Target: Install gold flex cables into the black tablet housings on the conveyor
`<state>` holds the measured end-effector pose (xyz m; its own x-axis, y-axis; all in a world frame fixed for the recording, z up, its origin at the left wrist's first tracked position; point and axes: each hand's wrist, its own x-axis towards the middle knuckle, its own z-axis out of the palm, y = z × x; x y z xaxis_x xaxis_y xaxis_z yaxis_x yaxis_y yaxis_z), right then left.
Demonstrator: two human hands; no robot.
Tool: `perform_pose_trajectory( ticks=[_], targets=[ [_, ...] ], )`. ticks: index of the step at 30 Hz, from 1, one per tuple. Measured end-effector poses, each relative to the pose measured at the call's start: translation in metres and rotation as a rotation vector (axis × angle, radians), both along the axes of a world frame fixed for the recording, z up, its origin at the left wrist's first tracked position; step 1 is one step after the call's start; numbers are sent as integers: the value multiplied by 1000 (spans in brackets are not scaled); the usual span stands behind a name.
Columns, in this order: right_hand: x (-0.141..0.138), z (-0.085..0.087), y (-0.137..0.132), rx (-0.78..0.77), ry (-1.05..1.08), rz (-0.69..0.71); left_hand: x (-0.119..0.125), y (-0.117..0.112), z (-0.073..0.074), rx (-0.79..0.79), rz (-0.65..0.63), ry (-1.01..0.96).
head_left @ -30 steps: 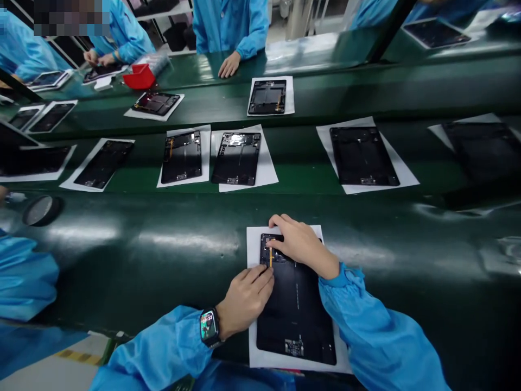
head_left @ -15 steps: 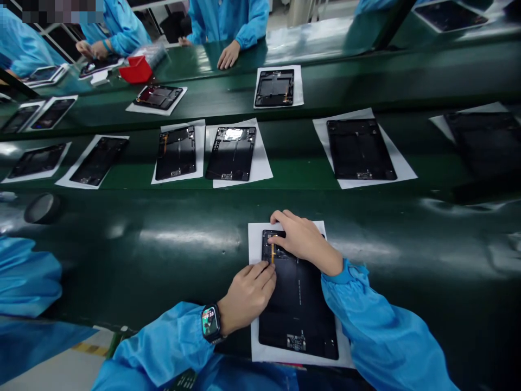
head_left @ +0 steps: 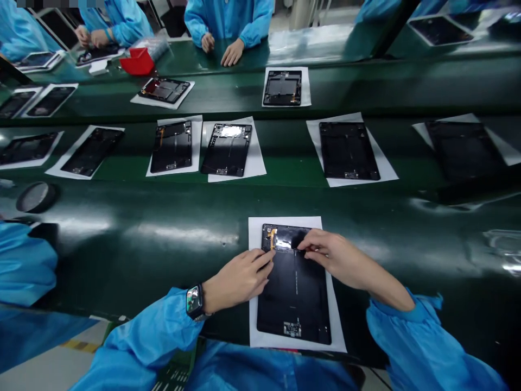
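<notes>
An opened black tablet (head_left: 293,288) lies on a white sheet (head_left: 255,231) on the green bench before me. A short orange flex cable (head_left: 272,239) runs down its upper left part, beside a shiny panel. My left hand (head_left: 240,277), with a smartwatch (head_left: 194,302) on the wrist, has its fingers stretched out, the tips touching the tablet near the cable's lower end. Over the tablet's upper right part, my right hand (head_left: 331,255) is closed in a pinch. What lies between those fingertips, if anything, is too small to make out.
Beyond the bench, several opened tablets on white sheets, such as one tablet (head_left: 349,149), lie along a green conveyor (head_left: 280,168). A round dark dish (head_left: 36,197) stands at left. Co-workers in blue sleeves work across the line near a red bin (head_left: 137,62).
My right hand has moved right and down from the cable's top, baring the shiny panel. My left hand stays by the cable. The tablets on the conveyor have shifted slightly in view.
</notes>
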<state>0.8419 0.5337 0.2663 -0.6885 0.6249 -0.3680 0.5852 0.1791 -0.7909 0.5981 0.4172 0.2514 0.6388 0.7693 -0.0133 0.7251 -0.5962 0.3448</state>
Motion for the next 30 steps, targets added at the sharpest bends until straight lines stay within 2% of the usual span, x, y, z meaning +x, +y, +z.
perform_pose_trajectory(
  ticks=[5,7,10,14,17,22,30],
  targets=[
    [22,0,-32,-273,88,-236,7,-3,7,-3,-16,5],
    [26,-2,-45,-293,60,-308,8,-4,7,-20,-23,-20],
    [26,-3,-64,-153,13,-308,5,-4,4,-78,-28,-172],
    [13,4,-82,94,9,-184,-2,-2,-3,-152,78,-340],
    [-2,7,-88,212,-29,-59,-5,1,-6,-158,102,-347],
    [-18,2,-88,439,-127,154,-2,2,-10,-160,86,-340],
    [-31,4,-96,665,-192,261,6,4,-11,-172,98,-356]
  ],
)
